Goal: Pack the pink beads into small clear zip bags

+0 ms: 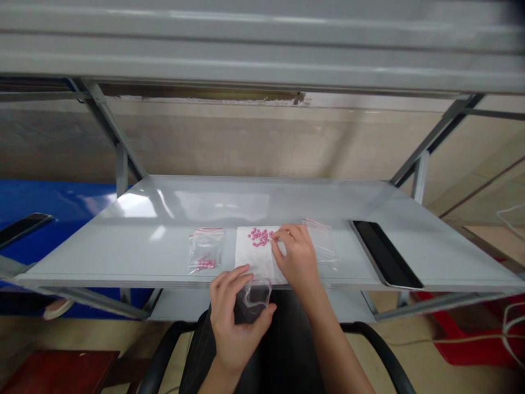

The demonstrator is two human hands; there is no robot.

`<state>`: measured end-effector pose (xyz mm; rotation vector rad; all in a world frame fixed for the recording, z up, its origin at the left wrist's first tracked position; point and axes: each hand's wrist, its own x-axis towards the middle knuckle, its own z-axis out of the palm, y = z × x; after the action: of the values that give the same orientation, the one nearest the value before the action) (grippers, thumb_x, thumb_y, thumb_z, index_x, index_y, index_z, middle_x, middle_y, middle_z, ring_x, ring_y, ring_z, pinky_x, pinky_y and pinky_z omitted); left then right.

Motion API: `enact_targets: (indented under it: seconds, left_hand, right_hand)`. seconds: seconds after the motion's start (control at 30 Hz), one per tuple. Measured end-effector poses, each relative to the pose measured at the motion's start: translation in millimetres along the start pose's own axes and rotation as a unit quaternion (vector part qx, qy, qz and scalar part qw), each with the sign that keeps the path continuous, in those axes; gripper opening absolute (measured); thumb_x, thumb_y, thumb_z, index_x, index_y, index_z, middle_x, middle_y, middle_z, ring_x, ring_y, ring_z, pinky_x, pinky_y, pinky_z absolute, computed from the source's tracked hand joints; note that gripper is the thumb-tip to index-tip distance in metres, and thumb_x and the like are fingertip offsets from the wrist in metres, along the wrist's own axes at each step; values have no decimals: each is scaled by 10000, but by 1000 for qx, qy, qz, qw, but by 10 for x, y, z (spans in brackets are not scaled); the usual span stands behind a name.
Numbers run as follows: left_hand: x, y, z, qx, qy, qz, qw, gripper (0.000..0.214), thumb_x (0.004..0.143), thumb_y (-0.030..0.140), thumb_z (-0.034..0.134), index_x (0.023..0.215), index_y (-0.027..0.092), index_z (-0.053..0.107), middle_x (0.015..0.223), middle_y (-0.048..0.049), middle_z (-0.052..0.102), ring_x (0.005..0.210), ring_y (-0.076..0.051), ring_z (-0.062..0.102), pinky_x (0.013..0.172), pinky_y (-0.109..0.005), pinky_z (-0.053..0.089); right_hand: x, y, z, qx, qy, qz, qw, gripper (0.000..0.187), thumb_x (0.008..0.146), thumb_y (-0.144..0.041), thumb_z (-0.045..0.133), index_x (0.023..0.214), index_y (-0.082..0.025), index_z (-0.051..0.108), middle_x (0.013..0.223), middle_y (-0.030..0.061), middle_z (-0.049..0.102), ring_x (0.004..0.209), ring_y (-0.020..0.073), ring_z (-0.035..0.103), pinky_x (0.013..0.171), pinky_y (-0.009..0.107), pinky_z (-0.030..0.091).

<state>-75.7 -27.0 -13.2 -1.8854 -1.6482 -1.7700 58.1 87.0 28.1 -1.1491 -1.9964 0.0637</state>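
My left hand [234, 313] curls around what looks like a clear plastic bag [257, 295], its mouth held wide at the table's front edge. Small pink beads or pills [259, 237] lie in a loose cluster on a white sheet of paper [247, 261]. At the right side of that cluster, my right hand [297, 254] has thumb and forefinger pinched together; a pink piece appears to be at the fingertips. Left of the paper rests a clear zip bag [206, 246] with several pink pieces at its bottom. Another clear zip bag [324, 241] lies flat, partly behind my right hand.
A dark-screened tablet [385, 253] lies on the right of the grey table [229, 202]. Slanted metal struts [112, 126] stand at both ends, and a grey shelf [262, 49] spans overhead. A phone [24, 227] rests on a blue surface at the left.
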Motion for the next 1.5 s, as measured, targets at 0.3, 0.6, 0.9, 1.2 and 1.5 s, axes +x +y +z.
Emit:
enact_targets:
  seconds: [0.3, 0.6, 0.9, 1.2, 1.5]
  left_hand:
    - [-92, -65, 77, 25, 50, -19, 998, 329, 829, 289, 761, 1113, 181, 634, 1061, -86, 615, 985, -270, 560, 875, -411, 437]
    - [-124, -93, 106, 35, 58, -26, 997, 316, 826, 255, 758, 1105, 184, 628, 1042, -82, 654, 992, -270, 581, 877, -406, 456]
    - [-149, -92, 107, 65, 67, -108, 990, 371, 819, 330, 767, 1144, 208, 640, 982, -66, 608, 916, -249, 590, 793, -380, 533]
    - [-108, -80, 78, 81, 55, -108, 989, 343, 812, 345, 768, 1111, 219, 659, 935, -60, 616, 875, -253, 595, 783, -411, 526]
    - [-110, -85, 73, 76, 52, -108, 990, 337, 807, 329, 773, 1104, 213, 666, 924, -65, 650, 867, -260, 589, 776, -409, 511]
  right_hand:
    - [157, -131, 65, 18, -95, -74, 993, 181, 823, -117, 756, 982, -202, 763, 1031, 85, 680, 995, 276, 565, 891, 412, 486]
    - [218, -130, 231, 20, -110, -62, 992, 97, 796, -71, 730, 804, -164, 758, 977, 117, 673, 984, 318, 556, 844, 462, 463]
    - [163, -259, -120, 190, -128, -83, 970, 145, 800, -83, 753, 855, -216, 744, 1018, 48, 642, 1002, 208, 595, 917, 352, 492]
    - [119, -145, -212, 230, -163, -84, 956, 180, 833, -53, 705, 896, -220, 728, 986, 36, 668, 976, 206, 613, 922, 382, 493]
    - [132, 20, 91, 87, -146, -92, 981, 226, 815, 10, 676, 879, -195, 746, 997, 77, 679, 960, 249, 569, 863, 398, 472]
